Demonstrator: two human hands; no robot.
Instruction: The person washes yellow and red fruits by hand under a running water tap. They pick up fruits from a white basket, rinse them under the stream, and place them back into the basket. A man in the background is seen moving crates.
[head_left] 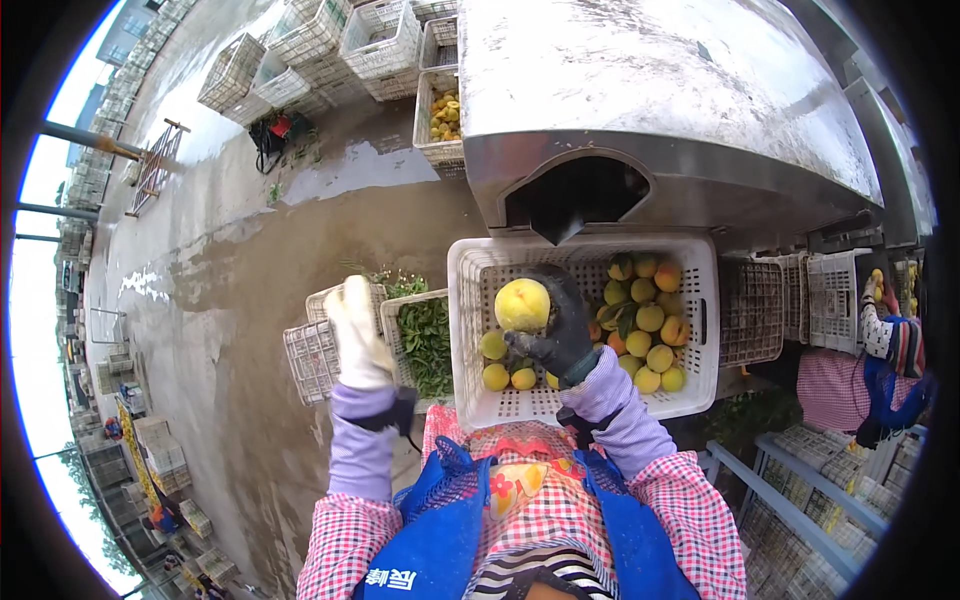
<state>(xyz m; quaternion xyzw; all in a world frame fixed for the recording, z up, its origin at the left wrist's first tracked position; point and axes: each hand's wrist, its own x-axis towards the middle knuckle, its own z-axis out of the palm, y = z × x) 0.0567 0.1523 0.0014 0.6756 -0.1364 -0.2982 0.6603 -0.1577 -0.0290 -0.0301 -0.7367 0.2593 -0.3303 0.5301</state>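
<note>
My right hand, in a black glove, is closed on a yellow peach and holds it above a white plastic crate. In the crate several yellow-green peaches with reddish patches lie mostly on the right, and a few more sit at the left. My left hand, in a white glove, is raised to the left of the crate, beside a basket of green leaves. Blur smears its fingers, and no object shows in it.
A metal machine with a dark opening stands just beyond the crate. A crate of yellow fruit and stacked crates stand at the back left. On the right are a blue railing and a person near more crates.
</note>
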